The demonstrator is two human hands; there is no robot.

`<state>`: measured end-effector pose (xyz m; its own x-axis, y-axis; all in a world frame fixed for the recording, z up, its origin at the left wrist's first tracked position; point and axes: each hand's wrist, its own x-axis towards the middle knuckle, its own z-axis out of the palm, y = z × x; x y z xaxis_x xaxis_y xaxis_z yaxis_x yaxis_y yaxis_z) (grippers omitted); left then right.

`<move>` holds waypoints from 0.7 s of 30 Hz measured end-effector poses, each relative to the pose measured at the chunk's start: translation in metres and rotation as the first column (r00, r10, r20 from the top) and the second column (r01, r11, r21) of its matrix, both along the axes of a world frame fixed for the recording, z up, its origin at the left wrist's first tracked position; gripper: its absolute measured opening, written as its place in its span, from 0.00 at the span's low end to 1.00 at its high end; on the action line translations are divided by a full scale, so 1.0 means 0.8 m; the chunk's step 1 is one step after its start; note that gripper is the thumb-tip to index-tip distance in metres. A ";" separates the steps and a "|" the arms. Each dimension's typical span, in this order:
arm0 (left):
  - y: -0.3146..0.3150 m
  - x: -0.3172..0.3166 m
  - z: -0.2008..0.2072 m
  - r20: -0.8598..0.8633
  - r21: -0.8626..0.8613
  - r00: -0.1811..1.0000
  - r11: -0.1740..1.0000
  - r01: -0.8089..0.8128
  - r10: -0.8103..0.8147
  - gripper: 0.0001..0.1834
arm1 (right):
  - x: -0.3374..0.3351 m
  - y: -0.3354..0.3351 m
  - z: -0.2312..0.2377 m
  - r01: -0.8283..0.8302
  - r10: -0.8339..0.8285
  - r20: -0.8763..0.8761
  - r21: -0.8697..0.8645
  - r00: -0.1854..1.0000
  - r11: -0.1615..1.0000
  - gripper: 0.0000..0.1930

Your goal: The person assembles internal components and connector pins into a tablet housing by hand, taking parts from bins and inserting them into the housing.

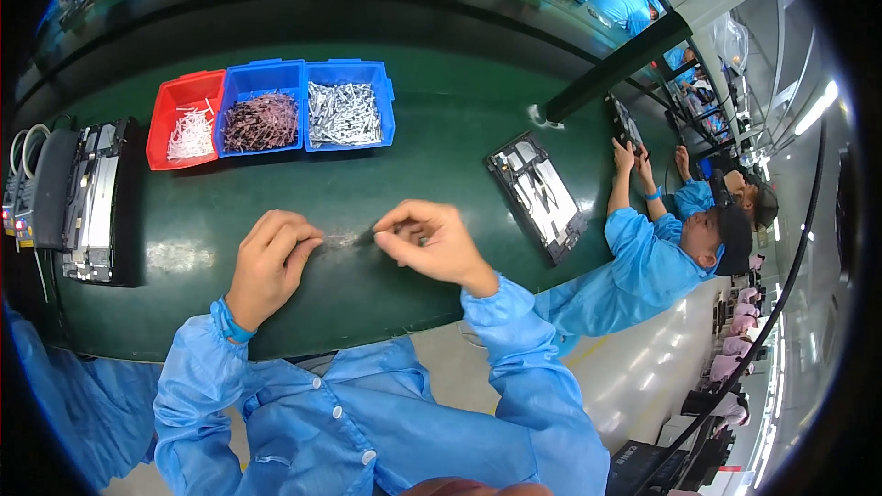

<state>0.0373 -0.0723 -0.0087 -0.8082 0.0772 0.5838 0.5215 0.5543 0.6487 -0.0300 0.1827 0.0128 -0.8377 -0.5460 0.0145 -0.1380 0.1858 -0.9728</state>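
My left hand [268,262] is held over the green table with thumb and forefinger pinched together; whatever lies between the tips is too small to name. A blue band circles that wrist. Facing it across a short gap, my right hand [430,243] also pinches thumb against forefinger, with a tiny dark spot at the tips that I cannot make out. Beyond my hands stand a red bin [162,142] of small white strips, a blue bin [241,72] of brownish-purple pieces and another blue bin [344,71] of silvery-white pieces.
An opened flat electronic device [540,197] lies right of my hands. Another opened device [95,202] sits far left beside a dark grey unit [55,188] with cables. A dark post [616,67] rises from the table. At the right, a co-worker in blue [643,253] holds a device.
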 end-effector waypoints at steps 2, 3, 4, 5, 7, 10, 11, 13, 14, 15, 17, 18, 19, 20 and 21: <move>-0.002 0.000 -0.003 0.000 0.015 1.000 1.000 -0.004 0.004 0.09 | -0.017 0.033 0.009 0.146 -0.144 -0.070 0.030 0.987 0.989 0.11; -0.006 0.001 -0.002 0.034 0.044 0.999 0.999 -0.011 0.010 0.08 | -0.037 0.058 0.012 0.260 -0.245 -0.162 0.080 0.956 0.962 0.11; -0.008 0.002 -0.001 0.067 0.075 0.998 0.997 -0.016 0.011 0.08 | -0.061 0.090 0.011 0.380 -0.352 -0.228 0.095 0.908 0.920 0.11; -0.012 0.005 0.000 0.067 0.076 0.997 0.997 -0.030 0.024 0.08 | -0.087 0.118 0.014 0.495 -0.404 -0.426 0.126 0.810 0.860 0.10; -0.016 0.008 0.000 0.212 0.255 0.977 0.965 -0.061 0.006 0.05 | -0.140 0.217 0.002 0.707 -0.421 -0.638 0.288 0.645 0.646 0.16; -0.023 0.007 -0.006 0.336 0.388 0.935 0.921 -0.031 -0.110 0.02 | -0.167 0.366 -0.030 0.833 -0.319 -0.777 0.449 0.542 0.324 0.26; -0.026 0.012 -0.011 0.341 0.389 0.936 0.920 -0.057 -0.086 0.02 | -0.169 0.366 -0.030 0.746 -0.448 -0.597 0.515 0.666 0.422 0.26; -0.029 0.018 -0.020 0.375 0.447 0.921 0.891 -0.081 -0.104 0.04 | -0.161 0.359 -0.030 0.639 -0.526 -0.375 0.557 0.763 0.531 0.27; -0.027 0.019 -0.024 0.381 0.449 0.920 0.888 -0.098 -0.092 0.04 | -0.154 0.354 -0.031 0.590 -0.504 -0.319 0.546 0.803 0.595 0.27; -0.025 0.021 -0.027 0.424 0.489 0.892 0.868 -0.083 -0.154 0.04 | -0.145 0.344 -0.033 0.536 -0.479 -0.256 0.532 0.840 0.655 0.28; -0.018 0.026 -0.030 0.483 0.538 0.840 0.841 -0.062 -0.247 0.04 | -0.127 0.313 -0.033 0.517 -0.458 -0.256 0.554 0.851 0.652 0.28; -0.012 0.026 -0.032 0.503 0.528 0.831 0.845 -0.079 -0.237 0.04 | -0.112 0.287 -0.033 0.515 -0.448 -0.267 0.569 0.853 0.641 0.28; -0.008 0.030 -0.031 0.488 0.533 0.840 0.843 -0.071 -0.238 0.05 | -0.094 0.243 -0.026 0.487 -0.430 -0.242 0.563 0.870 0.668 0.28; -0.003 0.033 -0.029 0.467 0.540 0.849 0.840 -0.054 -0.245 0.05 | -0.073 0.206 -0.023 0.455 -0.419 -0.188 0.485 0.888 0.746 0.30; 0.002 0.035 -0.024 0.485 0.527 0.844 0.847 -0.072 -0.231 0.05 | -0.053 0.176 -0.023 0.442 -0.423 -0.148 0.447 0.894 0.778 0.31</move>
